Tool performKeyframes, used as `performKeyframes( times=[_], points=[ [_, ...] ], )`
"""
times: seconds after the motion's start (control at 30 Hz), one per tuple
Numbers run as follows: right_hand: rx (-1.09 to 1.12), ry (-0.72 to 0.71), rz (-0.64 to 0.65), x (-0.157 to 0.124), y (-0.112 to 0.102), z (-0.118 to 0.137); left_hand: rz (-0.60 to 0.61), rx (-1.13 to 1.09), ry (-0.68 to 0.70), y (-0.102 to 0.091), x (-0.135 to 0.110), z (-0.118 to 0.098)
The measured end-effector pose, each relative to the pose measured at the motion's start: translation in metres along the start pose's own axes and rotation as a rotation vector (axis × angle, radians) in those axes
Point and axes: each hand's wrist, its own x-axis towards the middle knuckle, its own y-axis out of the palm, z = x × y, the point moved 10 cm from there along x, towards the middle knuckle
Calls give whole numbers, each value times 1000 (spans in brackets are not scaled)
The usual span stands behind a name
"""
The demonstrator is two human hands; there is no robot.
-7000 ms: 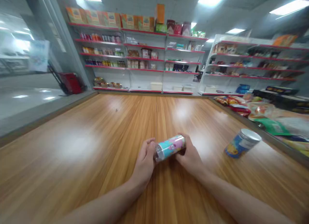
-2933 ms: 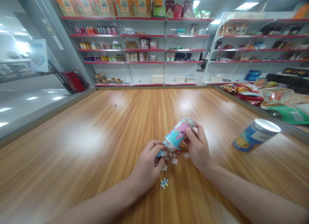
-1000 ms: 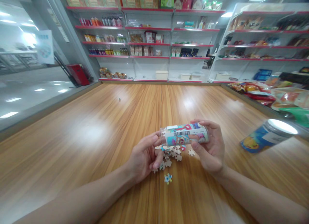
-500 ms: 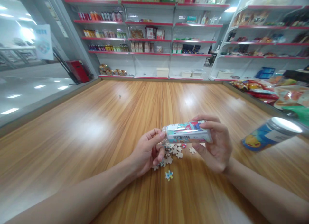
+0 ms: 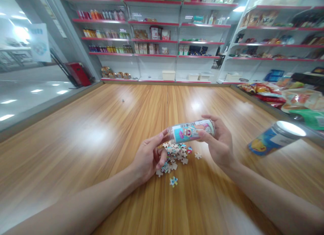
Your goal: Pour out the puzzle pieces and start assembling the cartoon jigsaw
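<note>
Head view, tube: a printed tube (image 5: pixel 191 131) is gripped sideways in the right hand (image 5: pixel 220 144), above the table's (image 5: pixel 101 134) near middle.
Left hand (image 5: pixel 148 157): half-curled, thumb at the tube's mouth; whether anything is pinched cannot be told.
Pieces: puzzle pieces (image 5: pixel 176 155) are heaped beneath the tube.
Handling: the mouth is best held low over the heap — less scatter is likely.
Hard to make out: the tube's contents are masked by its label; the blue can (image 5: pixel 274 139) by the right edge is blurred.

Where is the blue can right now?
In the head view, the blue can sits on the wooden table at the right, beyond the right hand holding the tube, near the snack bags.
</note>
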Motion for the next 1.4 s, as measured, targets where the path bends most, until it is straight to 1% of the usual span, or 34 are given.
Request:
performKeyframes(
  times=[0.13, 0.27, 0.33, 0.43, 0.5, 0.63, 0.7, 0.8, 1.0, 1.07, 1.27, 1.4],
  points=[
    [62, 173, -11, 3, -2, -20, -59, 114, 99, -4, -4, -7],
    [118, 269, -9, 1, 1, -30, -89, 294, 175, -9, -6, -11],
    [151, 306, -4, -1, 3, -34, -81, 405, 296, -6, -10, -21],
    [204, 348, 26, -4, 8, -39, -108, 576, 535, -1, -21, -40],
    [220, 324, 37, -6, 10, -38, -139, 645, 607, 0, -24, -45],
    [160, 193, 31, -9, 6, -30, -187, 683, 701, -1, -28, -53],
    [122, 144, 32, -11, 5, -27, -183, 686, 741, 1, -30, -55],
    [87, 100, 62, -14, 6, -25, -154, 688, 745, 3, -31, -55],
    [87, 85, 110, -18, 10, -24, -162, 706, 710, -2, -28, -53],
    [95, 95, 127, -19, 11, -24, -154, 719, 718, -1, -27, -53],
    [81, 89, 152, -22, 11, -23, -135, 832, 792, 8, -34, -57],
    [38, 94, 191, -25, 13, -22, -115, 944, 913, 17, -42, -63]
  ],
)
